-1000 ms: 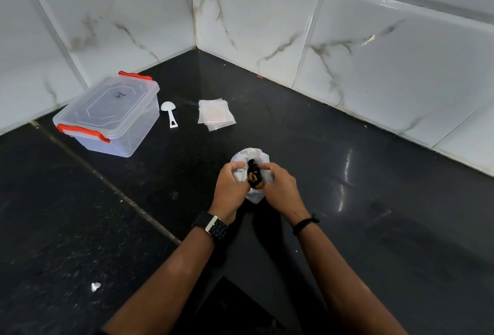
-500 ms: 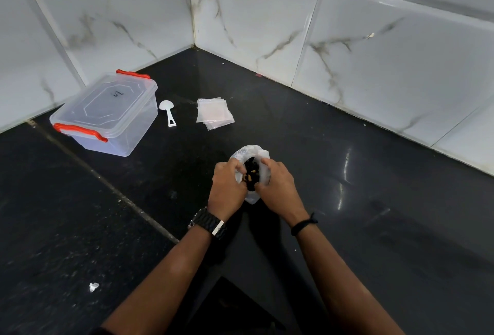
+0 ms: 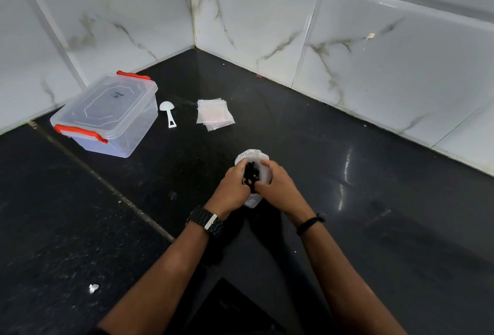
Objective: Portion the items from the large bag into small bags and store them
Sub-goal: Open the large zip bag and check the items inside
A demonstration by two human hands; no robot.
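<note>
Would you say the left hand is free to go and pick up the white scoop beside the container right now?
Probably not yet: the left hand grips the large bag. Otherwise the black counter toward the white scoop looks unobstructed.

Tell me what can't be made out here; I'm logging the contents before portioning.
- Head view: the large bag is mostly covered by the left hand and right hand.
- Dark items inside: too small to identify.
- Marking on the box lid: too small to read.
</note>
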